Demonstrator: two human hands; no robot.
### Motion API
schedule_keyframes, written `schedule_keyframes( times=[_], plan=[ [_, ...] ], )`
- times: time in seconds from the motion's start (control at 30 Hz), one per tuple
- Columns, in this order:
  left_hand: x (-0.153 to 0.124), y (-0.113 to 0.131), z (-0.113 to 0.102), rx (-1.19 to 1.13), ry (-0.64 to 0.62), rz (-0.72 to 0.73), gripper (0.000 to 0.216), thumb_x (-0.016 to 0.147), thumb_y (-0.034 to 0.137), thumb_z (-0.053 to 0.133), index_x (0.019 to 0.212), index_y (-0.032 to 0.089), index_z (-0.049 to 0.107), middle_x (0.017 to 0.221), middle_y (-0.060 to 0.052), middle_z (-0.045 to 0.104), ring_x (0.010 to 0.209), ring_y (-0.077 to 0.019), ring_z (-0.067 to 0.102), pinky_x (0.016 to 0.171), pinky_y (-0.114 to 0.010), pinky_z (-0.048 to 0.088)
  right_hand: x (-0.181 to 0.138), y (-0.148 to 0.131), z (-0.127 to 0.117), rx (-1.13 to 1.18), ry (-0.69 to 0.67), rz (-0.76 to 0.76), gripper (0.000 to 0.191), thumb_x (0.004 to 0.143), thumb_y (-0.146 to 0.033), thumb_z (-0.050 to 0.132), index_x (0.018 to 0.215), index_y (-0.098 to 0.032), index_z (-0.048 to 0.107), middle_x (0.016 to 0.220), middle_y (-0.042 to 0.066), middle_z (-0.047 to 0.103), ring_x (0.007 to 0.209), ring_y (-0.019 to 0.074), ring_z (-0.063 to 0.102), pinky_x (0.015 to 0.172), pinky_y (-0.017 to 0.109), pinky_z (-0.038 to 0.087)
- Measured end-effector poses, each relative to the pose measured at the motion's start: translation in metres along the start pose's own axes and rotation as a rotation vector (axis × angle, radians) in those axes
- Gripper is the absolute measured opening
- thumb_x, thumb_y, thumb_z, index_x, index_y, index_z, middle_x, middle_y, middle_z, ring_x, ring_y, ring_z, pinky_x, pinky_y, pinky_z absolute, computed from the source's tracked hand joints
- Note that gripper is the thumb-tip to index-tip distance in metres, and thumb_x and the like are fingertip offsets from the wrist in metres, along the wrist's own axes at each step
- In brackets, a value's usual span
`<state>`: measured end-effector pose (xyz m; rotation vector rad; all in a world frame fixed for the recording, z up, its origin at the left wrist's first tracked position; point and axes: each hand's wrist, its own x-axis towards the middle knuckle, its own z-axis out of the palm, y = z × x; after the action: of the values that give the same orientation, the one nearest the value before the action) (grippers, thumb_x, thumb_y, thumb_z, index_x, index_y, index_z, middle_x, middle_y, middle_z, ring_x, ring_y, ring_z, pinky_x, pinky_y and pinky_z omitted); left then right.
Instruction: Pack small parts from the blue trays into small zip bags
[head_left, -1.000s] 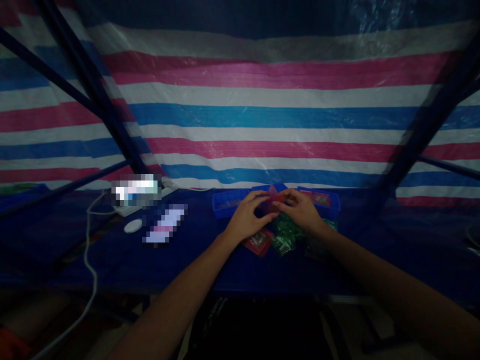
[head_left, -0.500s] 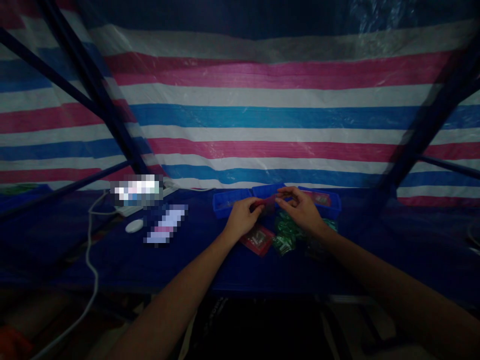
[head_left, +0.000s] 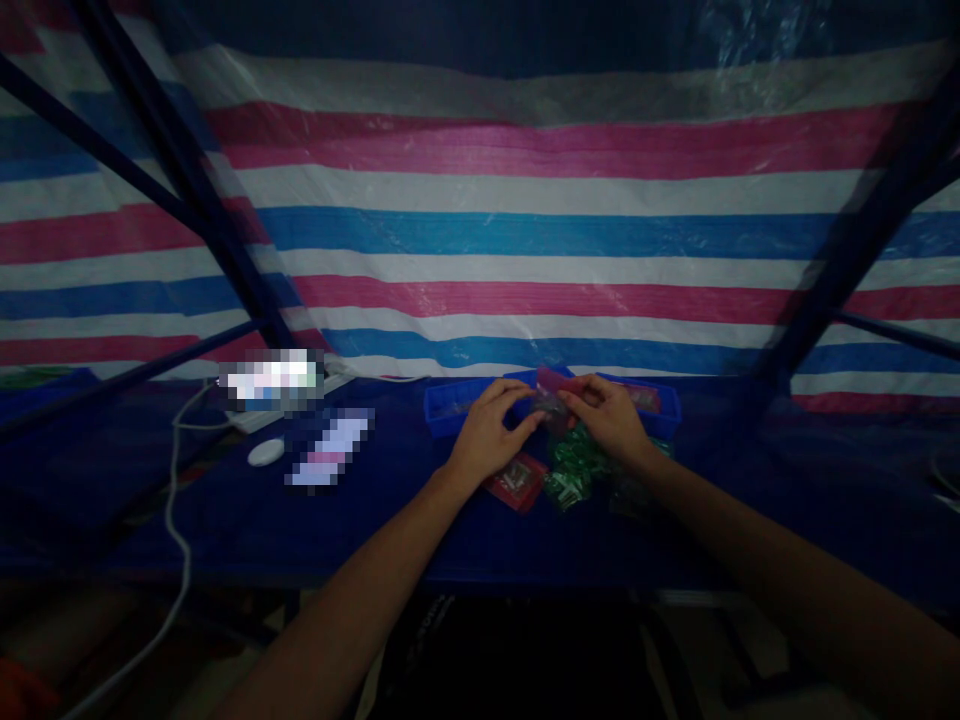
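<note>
A small zip bag with a pinkish-red edge and a greyish lower part is pinched in my right hand. On its left side my left hand is open, thumb and fingers apart and curved towards the bag. The thumb tip is at the bag's lower part; whether it presses on it I cannot tell. Below my left hand lies a red-edged bag of small metal-looking parts. Several green bags are heaped under my right hand. What the held bag contains is too dark to make out.
Blue bins stand in a row behind my hands; the right bin has red bags in it. To the left are a blurred phone-like screen, a white round object and a white cable. A striped tarp hangs behind the table.
The bag has turned from lying flat between both hands to more upright in my right hand. My left fingers have spread from their pinch and moved slightly right.
</note>
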<state>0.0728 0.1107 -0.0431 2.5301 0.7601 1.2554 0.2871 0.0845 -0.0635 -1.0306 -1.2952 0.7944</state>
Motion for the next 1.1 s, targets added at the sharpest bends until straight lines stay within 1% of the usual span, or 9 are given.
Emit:
schedule_keyframes(
  times=[0.1, 0.23, 0.37, 0.57, 0.67, 0.73, 0.8, 0.9, 1.1],
  plan=[
    [-0.001, 0.002, 0.002, -0.002, -0.081, 0.009, 0.041, 0.091, 0.036, 0.073, 0.128, 0.021, 0.064, 0.124, -0.009, 0.067, 0.116, -0.0235, 0.064, 0.103, -0.041, 0.051, -0.005, -0.007, 0.005, 0.035, -0.128, -0.019, 0.031, 0.081, -0.046, 0.08, 0.102, -0.024, 0.072, 0.096, 0.004, 0.077, 0.081, 0.0213, 0.072, 0.073, 0.034, 0.059],
    [-0.001, -0.006, 0.004, 0.027, -0.061, -0.117, 0.019, 0.095, 0.025, 0.065, 0.111, 0.018, 0.071, 0.103, -0.007, 0.073, 0.095, -0.022, 0.068, 0.088, -0.037, 0.054, -0.01, -0.013, 0.011, 0.035, -0.26, -0.055, 0.032, 0.088, -0.047, 0.073, 0.113, -0.026, 0.074, 0.114, 0.005, 0.076, 0.094, 0.0219, 0.072, 0.081, 0.037, 0.06],
    [-0.001, -0.014, 0.002, -0.019, -0.058, -0.239, 0.021, 0.095, 0.023, 0.061, 0.113, 0.02, 0.072, 0.101, -0.006, 0.076, 0.091, -0.0214, 0.07, 0.083, -0.034, 0.054, -0.009, -0.007, 0.009, -0.053, -0.205, -0.061, 0.031, 0.089, -0.048, 0.072, 0.11, -0.026, 0.074, 0.112, 0.005, 0.075, 0.089, 0.0211, 0.071, 0.077, 0.036, 0.06],
    [-0.002, -0.014, 0.003, -0.026, -0.162, -0.257, 0.02, 0.092, 0.022, 0.064, 0.108, 0.02, 0.076, 0.102, -0.006, 0.077, 0.09, -0.0212, 0.071, 0.081, -0.032, 0.054, -0.008, -0.007, 0.004, -0.298, -0.056, -0.228, 0.036, 0.089, -0.043, 0.072, 0.121, -0.027, 0.07, 0.116, 0.007, 0.071, 0.102, 0.0241, 0.069, 0.08, 0.036, 0.058],
    [-0.001, -0.01, 0.002, -0.01, -0.155, -0.183, 0.019, 0.091, 0.023, 0.065, 0.106, 0.02, 0.077, 0.099, -0.005, 0.077, 0.088, -0.0211, 0.07, 0.08, -0.033, 0.053, -0.009, -0.013, 0.003, -0.369, -0.129, -0.358, 0.043, 0.086, -0.039, 0.076, 0.127, -0.03, 0.069, 0.126, 0.007, 0.067, 0.11, 0.0256, 0.066, 0.088, 0.04, 0.057],
    [-0.001, -0.007, 0.002, -0.018, -0.163, -0.147, 0.019, 0.09, 0.023, 0.066, 0.106, 0.019, 0.077, 0.096, -0.004, 0.076, 0.084, -0.0205, 0.069, 0.078, -0.033, 0.052, -0.008, -0.014, 0.002, -0.382, -0.19, -0.398, 0.034, 0.087, -0.039, 0.075, 0.119, -0.031, 0.073, 0.123, 0.006, 0.069, 0.111, 0.0259, 0.065, 0.096, 0.043, 0.054],
    [-0.001, -0.005, 0.001, -0.034, -0.17, -0.15, 0.02, 0.09, 0.025, 0.066, 0.107, 0.02, 0.076, 0.094, -0.004, 0.076, 0.081, -0.02, 0.069, 0.076, -0.032, 0.052, -0.007, -0.011, 0.001, -0.372, -0.189, -0.356, 0.023, 0.089, -0.042, 0.073, 0.107, -0.029, 0.077, 0.112, 0.006, 0.073, 0.104, 0.0255, 0.068, 0.097, 0.044, 0.053],
    [-0.001, -0.004, 0.0, -0.065, -0.124, -0.212, 0.022, 0.09, 0.031, 0.069, 0.109, 0.02, 0.072, 0.094, -0.004, 0.076, 0.08, -0.0205, 0.069, 0.076, -0.033, 0.054, -0.004, -0.004, -0.002, -0.26, -0.129, -0.181, 0.026, 0.088, -0.048, 0.072, 0.099, -0.025, 0.076, 0.1, 0.005, 0.076, 0.094, 0.0249, 0.07, 0.09, 0.043, 0.055],
    [0.002, -0.014, 0.004, -0.449, 0.025, -0.321, 0.039, 0.088, 0.03, 0.075, 0.122, 0.018, 0.058, 0.119, -0.011, 0.073, 0.104, -0.0228, 0.073, 0.091, -0.038, 0.058, 0.0, -0.005, -0.007, 0.004, -0.069, -0.015, 0.035, 0.076, -0.05, 0.083, 0.092, -0.022, 0.07, 0.094, 0.004, 0.075, 0.088, 0.0212, 0.071, 0.088, 0.038, 0.057]
  ],
)
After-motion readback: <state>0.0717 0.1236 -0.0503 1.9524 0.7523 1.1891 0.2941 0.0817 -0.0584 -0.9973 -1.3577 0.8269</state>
